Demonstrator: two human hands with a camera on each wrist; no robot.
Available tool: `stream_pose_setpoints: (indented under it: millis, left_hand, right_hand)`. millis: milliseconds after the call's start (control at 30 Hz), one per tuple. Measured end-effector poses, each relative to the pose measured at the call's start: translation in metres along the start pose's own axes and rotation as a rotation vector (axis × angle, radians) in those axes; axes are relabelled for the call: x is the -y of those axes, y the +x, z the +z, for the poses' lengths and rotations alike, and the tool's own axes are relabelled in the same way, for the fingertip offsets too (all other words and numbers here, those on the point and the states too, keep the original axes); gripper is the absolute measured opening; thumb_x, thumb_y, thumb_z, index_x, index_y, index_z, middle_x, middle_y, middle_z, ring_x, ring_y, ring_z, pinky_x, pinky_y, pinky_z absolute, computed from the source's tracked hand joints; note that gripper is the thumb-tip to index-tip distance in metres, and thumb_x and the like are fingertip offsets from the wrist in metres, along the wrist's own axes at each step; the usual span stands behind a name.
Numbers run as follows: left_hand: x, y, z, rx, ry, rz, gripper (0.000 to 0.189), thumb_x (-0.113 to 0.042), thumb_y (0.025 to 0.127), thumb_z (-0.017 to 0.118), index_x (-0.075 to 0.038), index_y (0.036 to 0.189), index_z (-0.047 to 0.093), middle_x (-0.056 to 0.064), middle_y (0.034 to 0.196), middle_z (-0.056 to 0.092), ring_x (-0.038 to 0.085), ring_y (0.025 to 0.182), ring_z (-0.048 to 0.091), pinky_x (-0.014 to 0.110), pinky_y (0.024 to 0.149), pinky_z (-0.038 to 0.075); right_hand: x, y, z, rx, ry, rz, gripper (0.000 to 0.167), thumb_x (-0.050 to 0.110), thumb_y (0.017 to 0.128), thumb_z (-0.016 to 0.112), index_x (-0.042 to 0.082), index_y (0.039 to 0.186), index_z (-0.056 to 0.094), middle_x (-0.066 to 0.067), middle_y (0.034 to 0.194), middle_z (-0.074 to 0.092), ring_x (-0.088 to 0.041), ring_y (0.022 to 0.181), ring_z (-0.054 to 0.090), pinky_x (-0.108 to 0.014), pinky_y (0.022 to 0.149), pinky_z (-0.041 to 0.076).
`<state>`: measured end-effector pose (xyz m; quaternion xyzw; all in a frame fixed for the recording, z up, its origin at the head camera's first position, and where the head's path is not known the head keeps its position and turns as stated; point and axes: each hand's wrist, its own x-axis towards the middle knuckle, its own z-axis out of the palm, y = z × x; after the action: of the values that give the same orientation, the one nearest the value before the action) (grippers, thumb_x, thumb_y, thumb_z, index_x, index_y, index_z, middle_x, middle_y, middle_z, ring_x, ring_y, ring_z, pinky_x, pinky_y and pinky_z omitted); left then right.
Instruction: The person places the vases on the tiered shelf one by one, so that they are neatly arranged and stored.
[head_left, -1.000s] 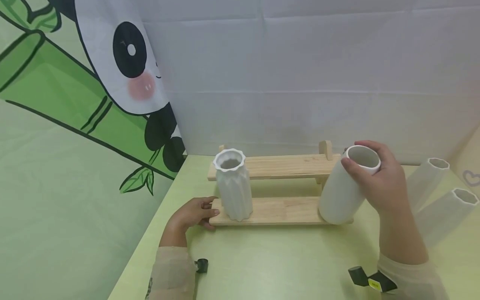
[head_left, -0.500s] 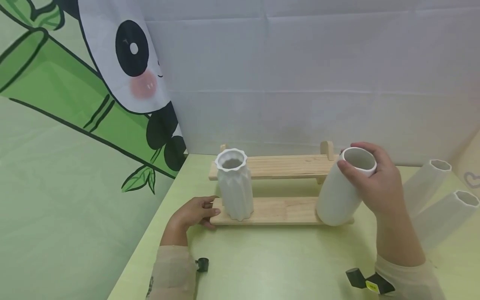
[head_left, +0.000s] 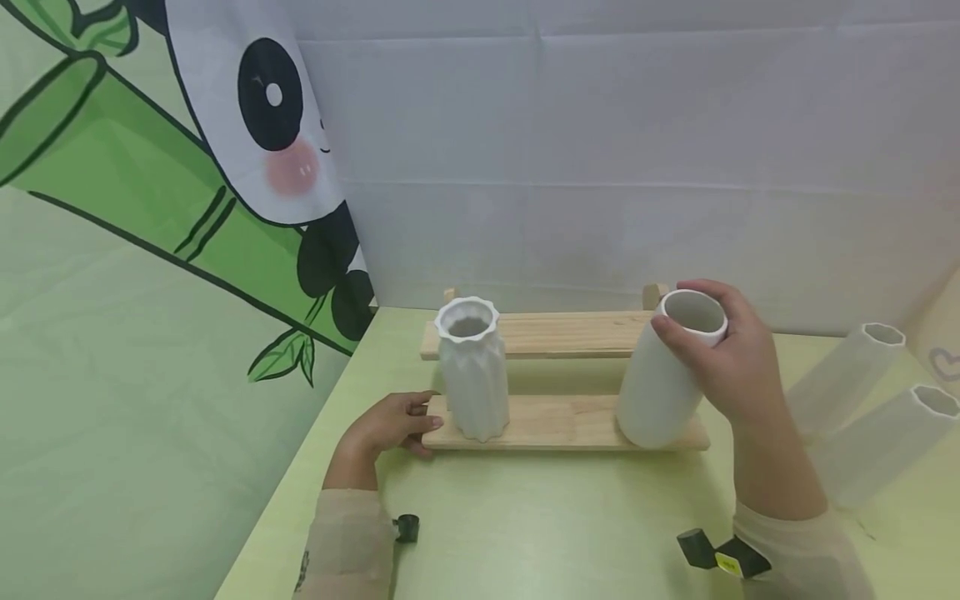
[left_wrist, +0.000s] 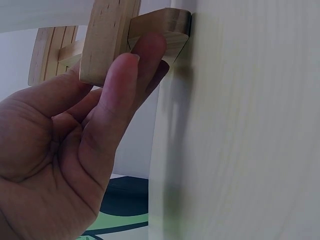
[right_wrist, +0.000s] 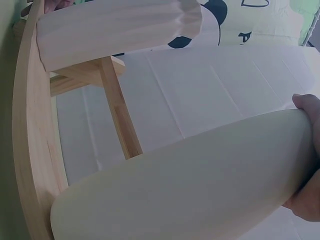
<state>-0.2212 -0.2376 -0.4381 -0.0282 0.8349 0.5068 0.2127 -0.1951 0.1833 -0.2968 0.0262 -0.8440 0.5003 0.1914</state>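
Observation:
A two-tier wooden shelf [head_left: 562, 421] stands on the table, its lower board in front of the upper one. My left hand [head_left: 386, 429] grips the left end of the lower board; in the left wrist view its thumb and fingers pinch the wooden end [left_wrist: 102, 45]. A fluted white vase [head_left: 474, 383] with a scalloped rim stands upright near that end. At the right end, my right hand [head_left: 727, 358] grips a smooth white vase [head_left: 660, 392] near its rim, thumb at the front. This vase leans slightly, its base right at the lower board in the right wrist view.
Two pale vases with angular rims, one farther back [head_left: 843, 375] and one nearer [head_left: 885, 450], stand on the table [head_left: 540, 517] to the right of my right arm. A white cloth wall [head_left: 600, 167] rises behind the shelf. A panda-print sheet [head_left: 150, 333] hangs at the left.
My right hand has moved left with the smooth vase, further in over the lower board, whose right end now shows beside it. The left hand keeps its grip on the shelf.

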Motion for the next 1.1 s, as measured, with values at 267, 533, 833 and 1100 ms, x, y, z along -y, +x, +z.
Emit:
stream_pose_setpoints:
  millis: [267,533,833,1100]
  left_hand:
    - [0.0,-0.001,-0.001,0.005,0.011,-0.002,0.071,-0.025,0.09,0.072,-0.011,0.151,0.039,0.018,0.14,0.056,0.026,0.074,0.074,0.055,0.108,0.039]
    - [0.003,-0.002,-0.006,0.047,-0.006,0.032,0.07,-0.023,0.093,0.069,-0.009,0.152,0.036,0.019,0.141,0.055,0.028,0.076,0.074,0.05,0.105,0.044]
    - [-0.001,-0.002,-0.006,0.054,0.01,0.052,0.069,-0.024,0.094,0.067,-0.009,0.153,0.034,0.019,0.142,0.054,0.028,0.078,0.074,0.051,0.105,0.043]
    - [-0.001,-0.002,-0.004,0.053,0.011,0.052,0.068,-0.025,0.094,0.067,-0.009,0.152,0.036,0.019,0.141,0.055,0.027,0.077,0.074,0.051,0.105,0.043]
  right_hand:
    - [0.0,0.001,0.007,0.032,-0.01,0.021,0.052,0.039,0.086,0.074,0.023,0.132,0.057,0.003,0.105,0.059,-0.009,0.089,0.059,-0.021,0.068,0.05]
    - [0.003,-0.001,0.012,0.035,-0.005,0.021,0.053,0.041,0.086,0.074,0.023,0.133,0.056,0.003,0.107,0.06,-0.01,0.091,0.058,-0.023,0.07,0.05]
    - [-0.004,0.005,0.014,0.006,0.033,0.066,0.053,0.043,0.086,0.074,0.029,0.134,0.056,0.004,0.11,0.058,-0.012,0.096,0.057,-0.028,0.072,0.05]
    - [-0.012,0.006,0.014,-0.003,0.116,0.056,0.052,0.037,0.086,0.074,0.028,0.134,0.056,0.008,0.109,0.059,-0.01,0.096,0.058,-0.023,0.073,0.05]
